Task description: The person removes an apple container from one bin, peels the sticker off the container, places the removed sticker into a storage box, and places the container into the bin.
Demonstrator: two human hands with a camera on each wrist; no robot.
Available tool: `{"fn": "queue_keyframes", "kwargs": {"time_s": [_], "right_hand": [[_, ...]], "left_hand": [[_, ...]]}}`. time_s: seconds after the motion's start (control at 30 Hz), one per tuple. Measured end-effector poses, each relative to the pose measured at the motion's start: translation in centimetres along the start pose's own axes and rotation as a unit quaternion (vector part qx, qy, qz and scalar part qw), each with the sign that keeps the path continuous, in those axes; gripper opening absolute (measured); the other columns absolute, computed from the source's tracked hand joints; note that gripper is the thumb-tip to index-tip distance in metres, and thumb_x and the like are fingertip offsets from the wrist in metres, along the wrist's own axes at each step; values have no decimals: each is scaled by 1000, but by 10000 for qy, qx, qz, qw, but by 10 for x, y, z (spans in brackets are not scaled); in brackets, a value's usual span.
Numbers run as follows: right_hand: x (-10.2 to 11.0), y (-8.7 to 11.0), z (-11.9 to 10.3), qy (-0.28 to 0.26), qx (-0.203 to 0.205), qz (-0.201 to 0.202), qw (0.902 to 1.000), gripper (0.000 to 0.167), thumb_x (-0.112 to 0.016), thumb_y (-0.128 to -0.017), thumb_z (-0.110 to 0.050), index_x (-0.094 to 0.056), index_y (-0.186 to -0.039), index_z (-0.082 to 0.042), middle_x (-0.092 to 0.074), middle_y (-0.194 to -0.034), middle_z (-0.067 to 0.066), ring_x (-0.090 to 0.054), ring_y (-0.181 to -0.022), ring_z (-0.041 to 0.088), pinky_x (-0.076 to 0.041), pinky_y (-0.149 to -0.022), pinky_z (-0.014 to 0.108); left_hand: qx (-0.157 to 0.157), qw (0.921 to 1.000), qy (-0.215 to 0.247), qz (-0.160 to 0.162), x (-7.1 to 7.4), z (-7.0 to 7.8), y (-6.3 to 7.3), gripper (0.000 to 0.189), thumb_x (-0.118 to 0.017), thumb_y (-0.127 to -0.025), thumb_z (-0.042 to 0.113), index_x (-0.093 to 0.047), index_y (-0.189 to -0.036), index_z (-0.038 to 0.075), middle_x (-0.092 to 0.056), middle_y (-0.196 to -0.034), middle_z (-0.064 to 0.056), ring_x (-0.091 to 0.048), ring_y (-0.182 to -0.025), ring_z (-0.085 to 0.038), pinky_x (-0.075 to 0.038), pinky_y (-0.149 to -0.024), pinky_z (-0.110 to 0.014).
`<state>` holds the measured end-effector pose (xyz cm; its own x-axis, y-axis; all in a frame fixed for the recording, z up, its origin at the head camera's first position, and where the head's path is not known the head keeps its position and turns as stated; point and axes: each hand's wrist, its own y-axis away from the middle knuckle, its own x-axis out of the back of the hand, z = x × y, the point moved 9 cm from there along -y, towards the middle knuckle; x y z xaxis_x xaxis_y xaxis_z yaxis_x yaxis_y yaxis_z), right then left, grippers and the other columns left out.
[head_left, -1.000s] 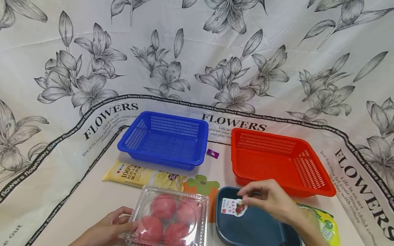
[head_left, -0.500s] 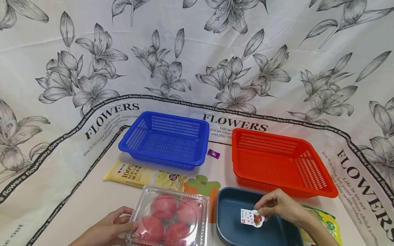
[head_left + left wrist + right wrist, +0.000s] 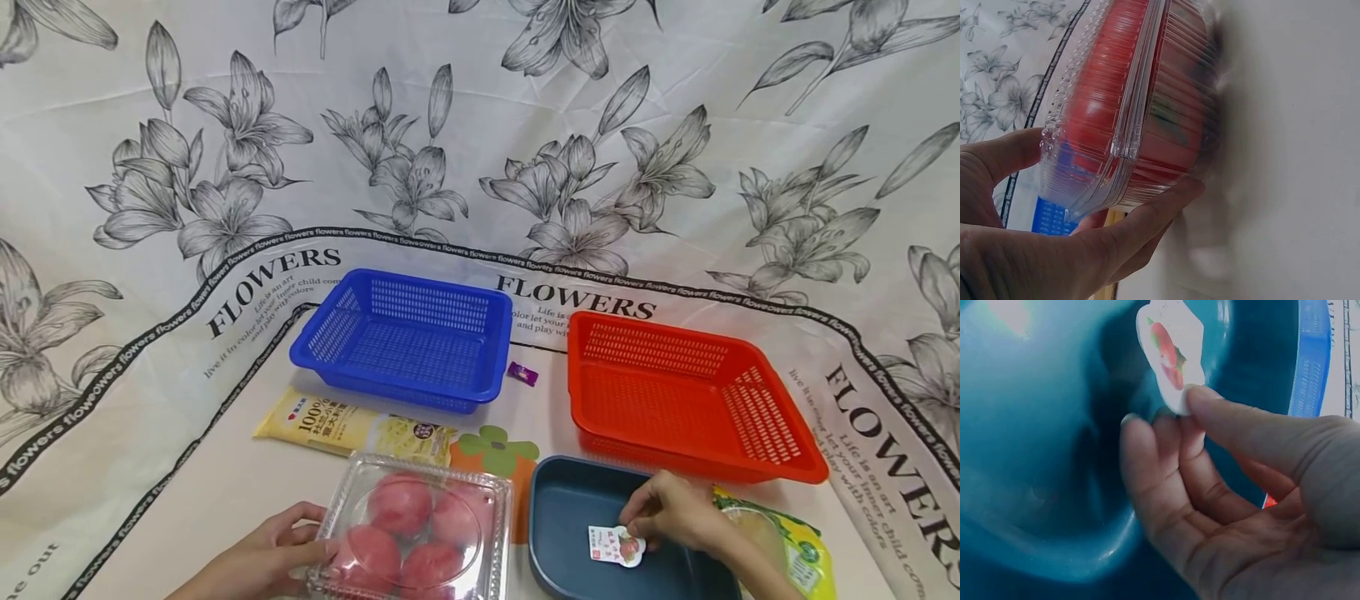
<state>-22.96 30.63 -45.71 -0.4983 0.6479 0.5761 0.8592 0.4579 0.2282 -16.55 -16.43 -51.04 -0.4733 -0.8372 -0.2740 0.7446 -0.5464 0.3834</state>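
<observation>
My left hand (image 3: 277, 546) holds the left side of a clear plastic clamshell box (image 3: 495, 533) that contains several round red fruits (image 3: 399, 506). In the left wrist view, the thumb lies against the box's lid side and the fingers reach along its lower side. Thumb and fingers of my right hand (image 3: 671, 512) pinch the end of a small white label (image 3: 609, 543) printed with red fruit and writing. This label is over the inside of a dark blue-green tray (image 3: 555, 575); the right wrist view shows the label (image 3: 1172, 347) tilted, with the tray behind it.
A blue basket (image 3: 397, 396) stands at the back left, a red basket (image 3: 660, 458) at the back right. A yellow pasta packet (image 3: 352, 429), a small purple packet (image 3: 522, 373) and a green-yellow bag (image 3: 806, 554), partly behind my right arm, lie on the table.
My right hand has moved right and down with the label, lowering it further into the tray. The left hand and the clamshell box have stayed where they were.
</observation>
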Motion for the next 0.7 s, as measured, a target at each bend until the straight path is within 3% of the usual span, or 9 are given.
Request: {"fn": "queue_keyframes", "kwargs": {"time_s": [0.23, 0.7], "right_hand": [[-3, -4, 4, 240, -146, -44, 9996, 5, -81, -85, 11, -77, -86, 8, -74, -73, 7, -65, -62, 12, -61, -52, 34], [-4, -7, 11, 284, -187, 105, 9994, 9, -81, -82, 12, -77, -81, 4, -72, -69, 6, -63, -58, 12, -56, -47, 30]], "left_hand": [[198, 9997, 132, 36, 1, -3, 0, 35, -58, -111, 16, -45, -141, 3, -69, -123, -8, -72, -110, -30, -62, -97, -48], [140, 9995, 248, -122, -1, -2, 1, 31, -55, -112, 15, -47, -141, 5, -70, -123, -6, -72, -110, -29, -63, -97, -47]]}}
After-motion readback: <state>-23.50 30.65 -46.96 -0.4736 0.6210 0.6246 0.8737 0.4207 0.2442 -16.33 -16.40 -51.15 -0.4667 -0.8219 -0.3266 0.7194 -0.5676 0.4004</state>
